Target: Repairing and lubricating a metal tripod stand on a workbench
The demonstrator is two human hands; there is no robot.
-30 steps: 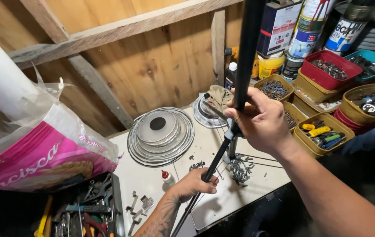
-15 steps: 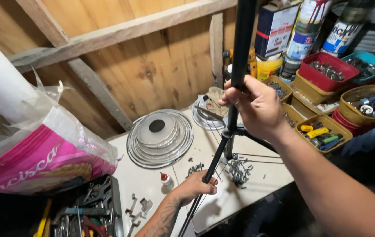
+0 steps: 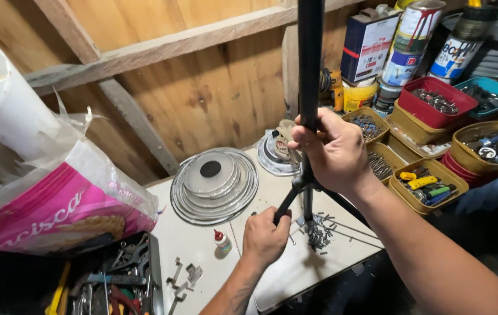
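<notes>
A black metal stand [image 3: 309, 64] rises upright from the white worktop [image 3: 295, 268], with thin legs branching off low down. My right hand [image 3: 333, 153] is wrapped around its pole just above the leg joint. Lower and to the left, my left hand [image 3: 265, 238] grips one slanted black leg [image 3: 285, 205]. A heap of small metal screws [image 3: 317, 232] lies at the stand's foot.
Stacked round metal lids [image 3: 214, 184] lie behind my left hand, a small red-capped bottle [image 3: 222, 241] beside it. Yellow, red and teal tubs of hardware [image 3: 423, 185] crowd the right, paint cans [image 3: 412, 41] behind. A pink bag [image 3: 45, 216] and tools [image 3: 109, 286] sit left.
The view has drifted slightly right. My left hand has risen off the tabletop and closed around the slanted leg. My right hand stays on the pole.
</notes>
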